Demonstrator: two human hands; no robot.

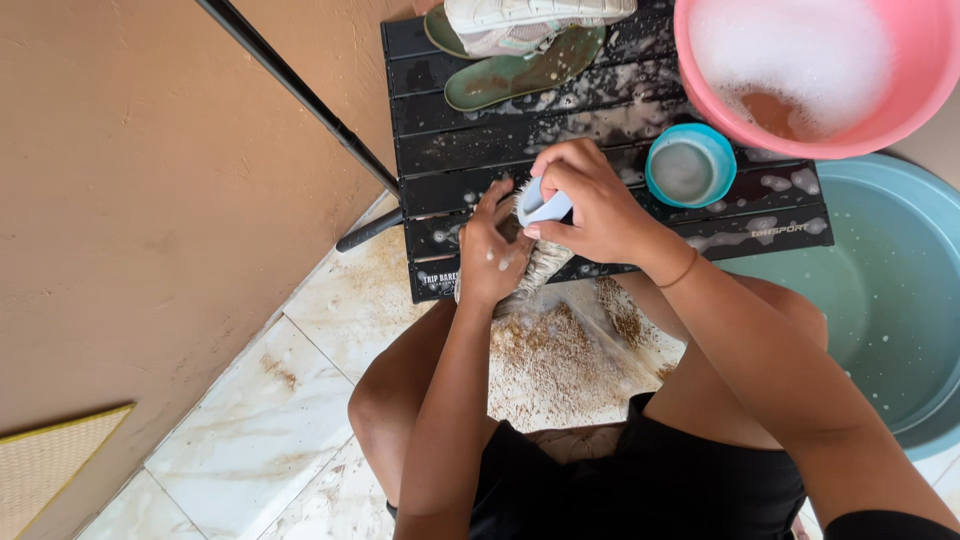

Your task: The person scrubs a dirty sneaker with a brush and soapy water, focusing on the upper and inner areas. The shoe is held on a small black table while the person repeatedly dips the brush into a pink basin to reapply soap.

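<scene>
A person crouches over pale marble floor tiles (250,440) speckled with brown grit. The left hand (492,255) is wrapped around a wet, dirty shoe (540,268) at the near edge of a low black slatted table (440,150). The right hand (585,205) grips a pale blue scrubbing brush (545,207), pressed onto the shoe and hiding most of it. Beyond sit a small blue cup (690,165), green insoles (520,72) under a second shoe (530,20), and a round pink basin (900,90) of foam. A large teal tub (890,290) stands at the right.

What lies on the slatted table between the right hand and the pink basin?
A small blue cup stands there in the head view, between the right hand and the pink basin, on the black slatted table amid soap suds.
</scene>
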